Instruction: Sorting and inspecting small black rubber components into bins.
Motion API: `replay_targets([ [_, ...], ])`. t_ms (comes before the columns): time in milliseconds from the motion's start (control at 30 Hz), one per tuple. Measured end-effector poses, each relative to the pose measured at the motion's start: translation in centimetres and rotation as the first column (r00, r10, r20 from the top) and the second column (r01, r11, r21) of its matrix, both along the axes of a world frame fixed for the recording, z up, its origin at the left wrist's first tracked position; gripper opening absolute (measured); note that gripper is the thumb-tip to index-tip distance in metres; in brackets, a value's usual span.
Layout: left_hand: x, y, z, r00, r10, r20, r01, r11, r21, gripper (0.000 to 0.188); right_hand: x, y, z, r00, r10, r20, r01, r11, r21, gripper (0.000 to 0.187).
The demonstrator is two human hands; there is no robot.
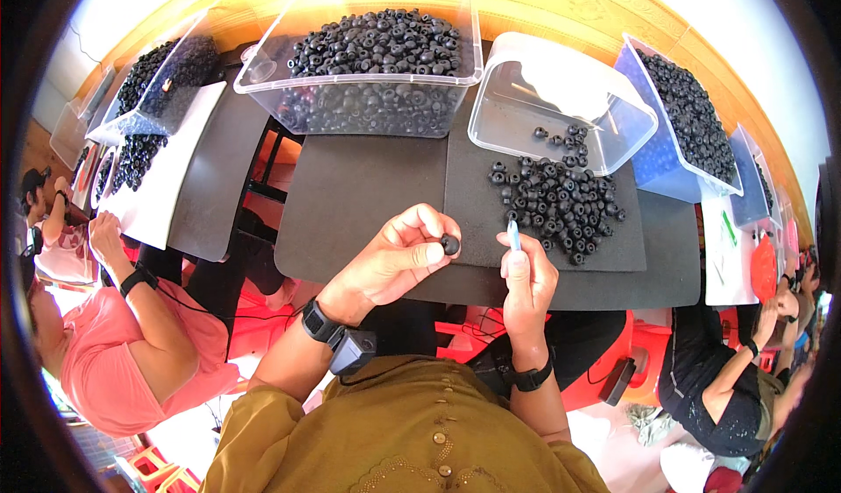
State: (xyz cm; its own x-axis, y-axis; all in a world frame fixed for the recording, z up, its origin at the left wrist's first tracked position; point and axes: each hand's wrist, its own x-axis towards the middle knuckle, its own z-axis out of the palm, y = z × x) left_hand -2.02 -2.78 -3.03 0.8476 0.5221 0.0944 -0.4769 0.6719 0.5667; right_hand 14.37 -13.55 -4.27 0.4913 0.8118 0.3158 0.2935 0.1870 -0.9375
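Observation:
Pinched between the thumb and fingers of my left hand (399,252) is a small round black part (450,245), bead-like. My right hand (529,287), a short way to its right, closes around a slim pale-blue and white tool (513,234) that points upward; its exact kind I cannot make out. The tool and the held part are apart. Just beyond my right hand, a loose pile of the same black parts (561,204), some showing holes, lies on a dark mat (469,182).
A clear bin (359,112) full of black parts stands far left of the mat. Behind the pile, another clear bin (499,116) lies tipped, with several parts at its mouth. A third full bin (653,156) stands right. People sit at left (131,353) and right (727,397).

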Motion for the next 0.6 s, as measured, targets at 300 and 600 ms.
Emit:
replay_targets([
  [300,2.5,-1.3,-0.6,0.983,0.081,-0.167,-0.034,0.964,0.265,0.014,0.4,-0.1,0.3,0.972,0.147,-0.183,-0.151,0.989,-0.005,0.024],
  [600,2.6,-1.0,1.0,0.961,0.063,-0.269,0.032,0.942,0.334,0.014,1.0,-0.3,0.0,0.931,0.206,-0.3,-0.202,0.978,0.047,0.014],
])
